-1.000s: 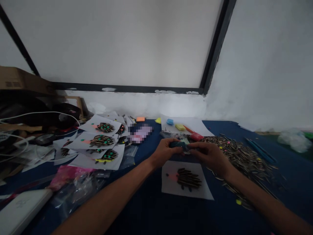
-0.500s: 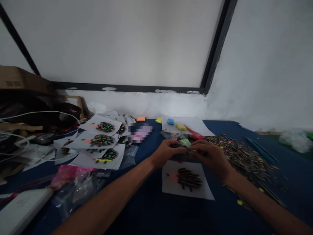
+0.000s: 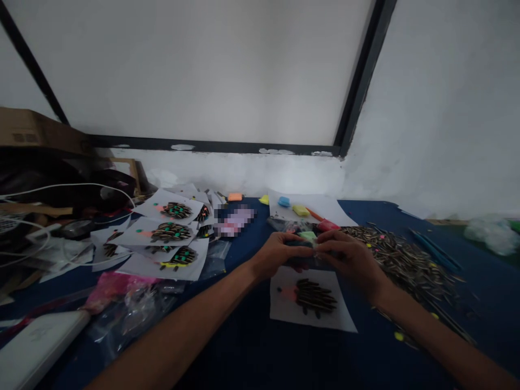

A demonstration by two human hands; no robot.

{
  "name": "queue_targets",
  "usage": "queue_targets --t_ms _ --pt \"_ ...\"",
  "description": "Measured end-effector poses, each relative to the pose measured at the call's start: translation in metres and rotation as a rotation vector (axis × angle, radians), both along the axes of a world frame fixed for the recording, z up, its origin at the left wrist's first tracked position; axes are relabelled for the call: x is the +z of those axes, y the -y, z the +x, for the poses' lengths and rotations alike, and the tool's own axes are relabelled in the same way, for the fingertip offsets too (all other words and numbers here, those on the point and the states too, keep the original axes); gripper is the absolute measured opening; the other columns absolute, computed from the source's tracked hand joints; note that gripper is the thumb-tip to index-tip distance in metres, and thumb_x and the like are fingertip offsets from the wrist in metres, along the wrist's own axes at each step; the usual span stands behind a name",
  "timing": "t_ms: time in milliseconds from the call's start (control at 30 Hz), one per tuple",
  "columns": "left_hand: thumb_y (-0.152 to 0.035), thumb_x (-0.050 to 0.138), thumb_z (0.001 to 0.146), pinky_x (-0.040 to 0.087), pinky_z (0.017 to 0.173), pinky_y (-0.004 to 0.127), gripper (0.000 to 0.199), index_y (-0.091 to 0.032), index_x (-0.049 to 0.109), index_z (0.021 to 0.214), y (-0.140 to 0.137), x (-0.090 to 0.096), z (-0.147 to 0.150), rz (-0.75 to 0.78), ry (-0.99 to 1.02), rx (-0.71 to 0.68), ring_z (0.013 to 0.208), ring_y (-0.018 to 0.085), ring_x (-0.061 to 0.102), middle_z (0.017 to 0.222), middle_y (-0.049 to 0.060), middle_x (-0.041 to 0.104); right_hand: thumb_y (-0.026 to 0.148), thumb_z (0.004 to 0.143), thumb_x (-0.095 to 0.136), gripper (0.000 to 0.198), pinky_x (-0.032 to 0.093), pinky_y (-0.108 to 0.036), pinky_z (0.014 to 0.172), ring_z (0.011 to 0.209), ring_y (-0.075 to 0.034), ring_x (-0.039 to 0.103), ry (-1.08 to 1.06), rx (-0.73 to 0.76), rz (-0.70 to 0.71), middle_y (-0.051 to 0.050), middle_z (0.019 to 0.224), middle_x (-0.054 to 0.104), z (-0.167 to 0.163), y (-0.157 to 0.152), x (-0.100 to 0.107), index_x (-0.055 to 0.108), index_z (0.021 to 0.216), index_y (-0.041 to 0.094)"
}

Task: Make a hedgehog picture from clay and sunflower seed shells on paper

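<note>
Over the far edge of a paper sheet, my left hand (image 3: 280, 250) is closed, thumb and fingers pinching a small dark piece (image 3: 298, 244) that seems to be in clear wrap. My right hand (image 3: 351, 260) meets it from the other side, its fingertips pinched together at the same spot; what they grip is too small and dim to make out. A light green block (image 3: 309, 236) shows just beyond the fingertips. Below the hands lies the white paper sheet (image 3: 284, 311) bearing a hedgehog figure (image 3: 314, 296) with dark seed-like spines, a pink face and a dark nose.
Striped seeds (image 3: 402, 262) are heaped at right, beside a blue tool (image 3: 434, 248). Behind the hands lie blue (image 3: 284, 201), yellow (image 3: 300, 210) and red (image 3: 328, 225) blocks. Several hedgehog sheets (image 3: 136, 233) overlap at left, near plastic bags (image 3: 142, 311) and a white box (image 3: 43, 344).
My right fingers have closed in slightly at the pinch point between the hands. The hands stay in nearly the same place; the sheets and seeds look unchanged.
</note>
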State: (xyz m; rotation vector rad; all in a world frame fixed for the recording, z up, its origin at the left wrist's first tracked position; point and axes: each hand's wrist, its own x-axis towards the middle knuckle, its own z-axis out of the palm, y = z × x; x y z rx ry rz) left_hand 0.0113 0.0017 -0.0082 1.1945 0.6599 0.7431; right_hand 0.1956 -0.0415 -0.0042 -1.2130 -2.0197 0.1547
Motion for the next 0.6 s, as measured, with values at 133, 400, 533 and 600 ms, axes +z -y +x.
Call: queue_targets --t_ms 133,400,533,600 --pt "-0.031 0.085 0.055 0.040 0.045 0.022 0.035 -0.008 0.068 0.075 0.0002 0.0009 0.0006 -0.007 -0.019 0.033 0.045 0.010 0.055 0.056 0.000 0.060 0.020 0.081 0.060 0.016 0.053 -0.031 0.064 0.082 -0.021 0.065 0.033 0.010 0.008 -0.007 0.093 0.068 -0.0011 0.0019 0.0022 0.074 0.078 0.024" --pt "-0.030 0.086 0.052 0.039 0.044 0.021 0.037 -0.009 0.068 0.076 0.0016 0.0009 0.0021 -0.048 -0.002 0.070 0.048 0.011 0.058 0.062 0.001 0.062 0.021 0.083 0.058 0.018 0.054 -0.031 0.065 0.082 -0.020 0.066 0.068 -0.003 0.048 -0.006 0.095 0.069 0.0012 0.0002 -0.0004 0.076 0.083 0.026" --pt "-0.028 0.086 0.053 0.039 0.043 0.021 0.035 -0.009 0.068 0.076 0.0044 0.0029 0.0027 -0.021 -0.033 0.099 0.047 0.011 0.056 0.057 0.000 0.060 0.020 0.081 0.059 0.016 0.053 -0.032 0.068 0.080 -0.020 0.066 0.081 -0.040 0.095 -0.006 0.094 0.068 -0.0017 0.0027 -0.0007 0.074 0.077 0.025" --pt "-0.027 0.085 0.053 0.039 0.044 0.021 0.034 -0.009 0.067 0.075 0.0053 0.0039 0.0030 -0.018 -0.019 0.108 0.047 0.010 0.055 0.058 0.000 0.060 0.020 0.081 0.059 0.016 0.053 -0.031 0.066 0.080 -0.020 0.066 0.083 -0.051 0.111 -0.006 0.092 0.068 -0.0032 0.0042 0.0002 0.073 0.075 0.024"
